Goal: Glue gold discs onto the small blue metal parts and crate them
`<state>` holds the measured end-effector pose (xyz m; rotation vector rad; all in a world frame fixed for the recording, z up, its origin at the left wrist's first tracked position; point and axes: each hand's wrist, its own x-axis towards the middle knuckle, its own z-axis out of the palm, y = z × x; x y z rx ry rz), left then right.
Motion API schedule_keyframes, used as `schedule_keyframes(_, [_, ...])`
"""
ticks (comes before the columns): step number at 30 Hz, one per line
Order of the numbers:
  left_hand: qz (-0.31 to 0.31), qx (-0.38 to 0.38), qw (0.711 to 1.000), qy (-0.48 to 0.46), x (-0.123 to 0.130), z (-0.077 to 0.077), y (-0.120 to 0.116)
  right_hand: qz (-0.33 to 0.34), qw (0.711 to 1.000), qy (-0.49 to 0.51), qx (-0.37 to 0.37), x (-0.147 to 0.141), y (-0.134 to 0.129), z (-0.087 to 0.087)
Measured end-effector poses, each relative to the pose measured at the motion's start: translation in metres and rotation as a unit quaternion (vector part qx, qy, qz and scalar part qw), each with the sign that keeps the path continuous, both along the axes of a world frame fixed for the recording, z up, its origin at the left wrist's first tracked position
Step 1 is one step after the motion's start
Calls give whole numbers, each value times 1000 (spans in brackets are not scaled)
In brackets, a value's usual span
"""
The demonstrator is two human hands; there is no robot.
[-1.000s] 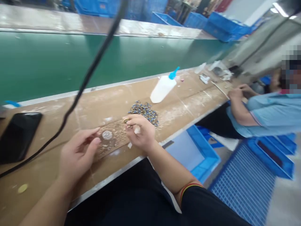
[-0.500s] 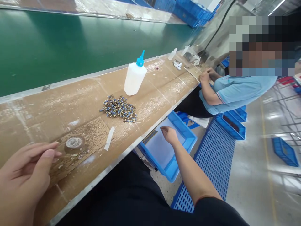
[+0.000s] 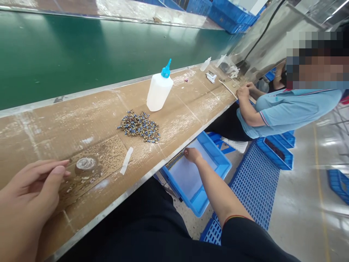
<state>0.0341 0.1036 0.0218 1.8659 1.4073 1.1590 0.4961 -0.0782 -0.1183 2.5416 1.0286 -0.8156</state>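
Row: small blue-and-gold pieces (image 3: 173, 161), lined up inside the blue bin (image 3: 219, 168), bench side.
Right hand (image 3: 193, 155): has just moved in to the row's end, fingers bunched right beside the pieces; whether they grasp one, I can't tell.
Left hand (image 3: 29, 198): half curled near the whitish disc (image 3: 85, 163); grip unclear.
Bench (image 3: 95, 107): loose pile (image 3: 139, 126) beside the squeeze bottle (image 3: 159, 92).
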Motion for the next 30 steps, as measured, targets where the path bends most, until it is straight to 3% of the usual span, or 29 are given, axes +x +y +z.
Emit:
schedule_keyframes(10, [10,-18,999,-27,3,5,3,-33,999,-13,40,-4,-3,-7])
schedule_keyframes(14, [-9,9,1000,-8,4,9,-1,-57,993,-30,103,-10,-12,-5])
schedule_keyframes(18, [-14,30,999,1,4,14,-7,-78,971,-76,214,-16,-28,10])
schedule_keyframes(22, [-37,59,997,15,-4,11,-7,-87,910,-148,376,-25,-37,39])
schedule_keyframes(26, [-93,116,989,27,-11,8,-5,-68,824,-193,528,-50,-14,73])
schedule_keyframes(28, [-110,160,981,28,-11,12,-5,-13,788,-183,588,-72,11,89])
schedule_keyframes(30, [-120,210,970,31,-12,20,-10,93,758,-141,630,-98,41,103])
